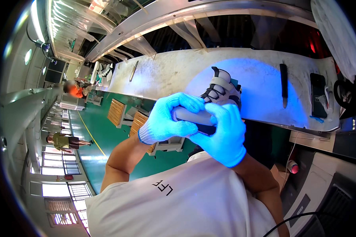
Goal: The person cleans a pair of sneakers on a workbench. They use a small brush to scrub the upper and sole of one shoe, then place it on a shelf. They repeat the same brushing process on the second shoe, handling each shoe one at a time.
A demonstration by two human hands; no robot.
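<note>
A: What pose was observed?
B: Both elbows were bent; the left hand point(164, 119) and right hand point(224, 136) met, fingers clamped around the toe of the shoe point(221, 83).
A: Shoe location?
B: At the counter's point(261, 93) near edge; sole contact appeared hidden.

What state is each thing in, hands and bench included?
Left hand: gloved, curled around gray piece
Right hand: gloved, gripping gray piece
Gray piece: held, partly covered; can't tell if part of the shoe
Shoe: laced, partly hidden by hands
Bench: partly lit blue
Long black tool: lying flat
Thin tool: lying flat
Black flat object: lying on bench
Clear strips: hanging
Ceiling lamp: on
</note>
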